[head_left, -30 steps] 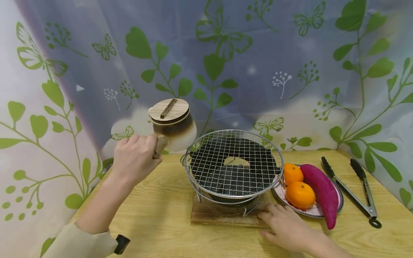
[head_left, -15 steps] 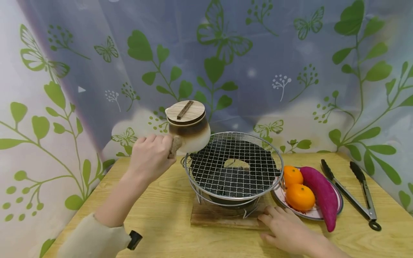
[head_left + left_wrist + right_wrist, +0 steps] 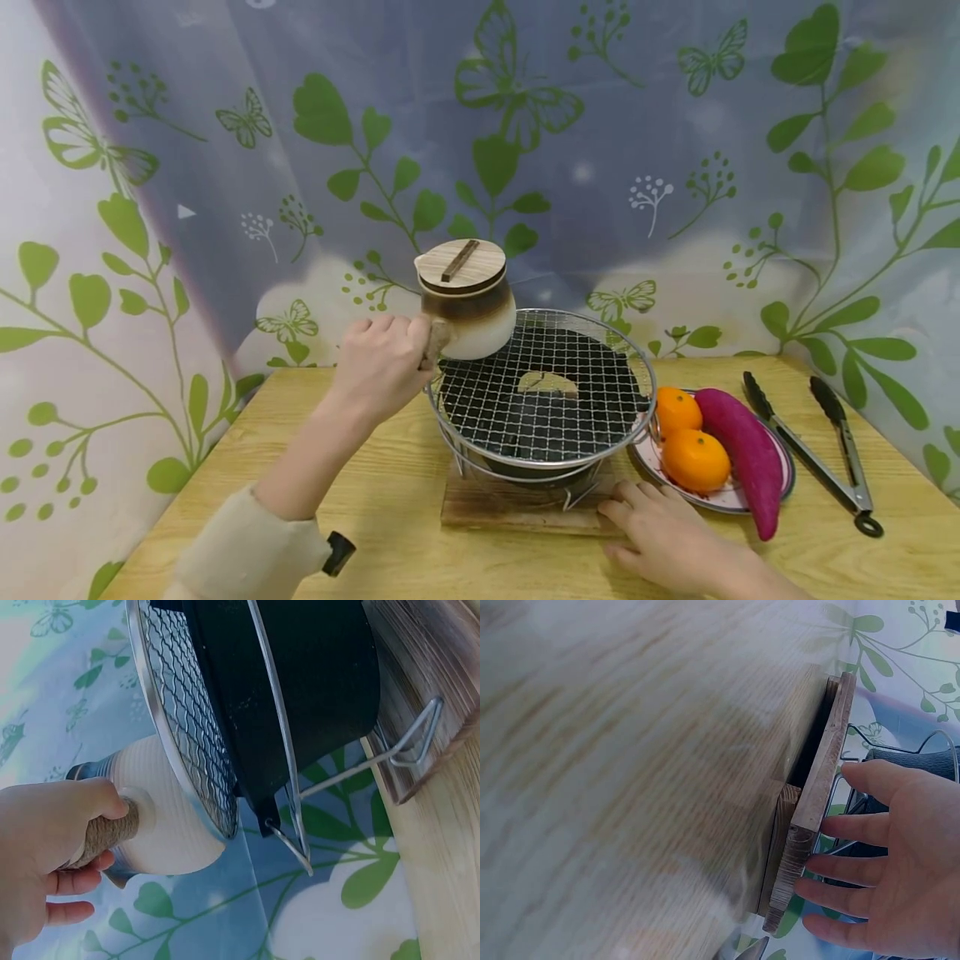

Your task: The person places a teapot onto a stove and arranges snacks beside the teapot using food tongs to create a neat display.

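Observation:
My left hand grips the twine-wrapped side handle of a cream-and-brown ceramic teapot. A wooden lid with a dark crossbar covers the teapot. In the head view the teapot overlaps the left back part of the round wire grill mesh. Under the mesh sits a black round stove in a wire stand, set on a wooden board. My right hand has its fingers extended, fingertips right at the board's front right corner, as the right wrist view also shows.
To the right of the stove stands a plate bearing two oranges and a purple sweet potato. Spread black-tipped tongs lie at the far right of the wooden table. A leaf-patterned curtain hangs behind.
The left hand has carried the teapot rightward, from beside the stove to over the left part of the grill mesh. The right hand has stayed by the board's corner.

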Demonstrator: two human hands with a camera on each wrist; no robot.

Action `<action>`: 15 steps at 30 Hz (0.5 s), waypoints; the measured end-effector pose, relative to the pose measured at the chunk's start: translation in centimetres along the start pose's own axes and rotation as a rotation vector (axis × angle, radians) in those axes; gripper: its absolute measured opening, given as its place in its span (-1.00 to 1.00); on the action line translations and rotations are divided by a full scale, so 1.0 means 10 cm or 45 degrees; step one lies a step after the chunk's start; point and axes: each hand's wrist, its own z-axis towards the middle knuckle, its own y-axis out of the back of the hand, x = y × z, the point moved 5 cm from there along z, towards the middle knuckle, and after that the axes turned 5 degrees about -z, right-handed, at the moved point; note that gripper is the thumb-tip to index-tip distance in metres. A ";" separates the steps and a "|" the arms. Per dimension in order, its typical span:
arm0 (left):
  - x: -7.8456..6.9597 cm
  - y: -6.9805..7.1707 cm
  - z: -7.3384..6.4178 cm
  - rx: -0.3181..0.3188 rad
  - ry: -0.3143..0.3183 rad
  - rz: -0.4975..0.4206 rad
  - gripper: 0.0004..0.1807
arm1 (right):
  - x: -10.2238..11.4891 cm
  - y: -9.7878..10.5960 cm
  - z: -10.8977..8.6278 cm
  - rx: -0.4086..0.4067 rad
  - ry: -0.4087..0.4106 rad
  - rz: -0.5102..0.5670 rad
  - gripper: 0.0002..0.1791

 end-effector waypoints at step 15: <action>-0.16 -0.09 0.09 -0.093 -0.063 -0.002 -0.77 | 0.01 0.02 0.00 0.001 0.002 -0.017 -0.59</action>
